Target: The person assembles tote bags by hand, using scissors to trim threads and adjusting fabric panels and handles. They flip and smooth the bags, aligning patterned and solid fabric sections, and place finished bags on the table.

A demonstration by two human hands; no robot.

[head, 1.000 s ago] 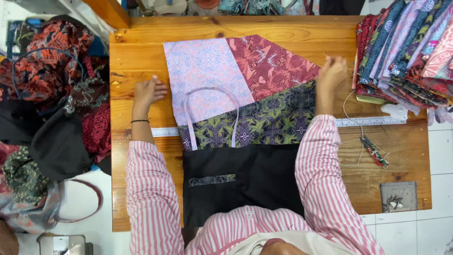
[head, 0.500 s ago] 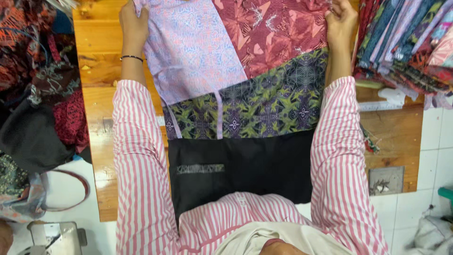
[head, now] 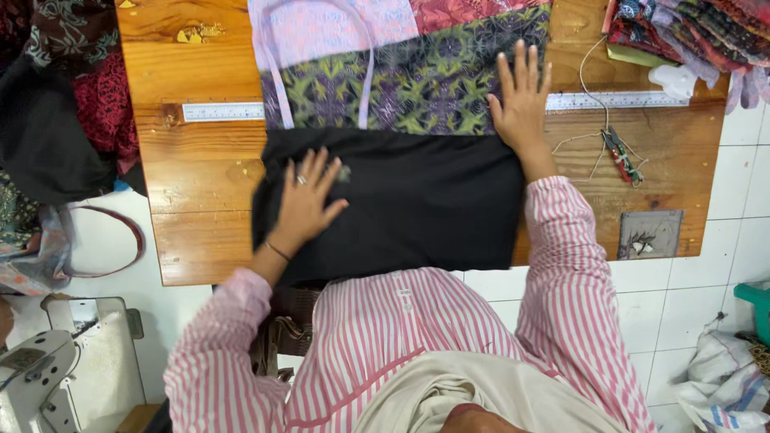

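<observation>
Patchwork bag (head: 401,152) lies flat on the wooden desk (head: 200,200), its black lower panel (head: 417,204) nearest the person and reaching the desk's near edge. Above the black panel: a green-and-purple patterned band (head: 425,84), then a lilac patch (head: 321,28) and a red patch (head: 465,12) at the top of view. Lilac strap (head: 277,76) loops over the patterned band.

Left hand (head: 307,200): palm down on the black panel, left of centre, fingers spread wide, gripping nothing; ring on one finger, thin band at the wrist.

Right hand (head: 521,104): flat on the bag's right edge, where the patterned band meets the black panel, fingers extended and slightly apart, holding nothing.

Steel ruler (head: 224,111) runs across the desk, passing under the bag. Small snips (head: 619,156) with loose thread lie right of the right hand. Folded fabric stack (head: 690,32) at the desk's far right corner. Sewing machine (head: 40,369) at lower left, off the desk.
</observation>
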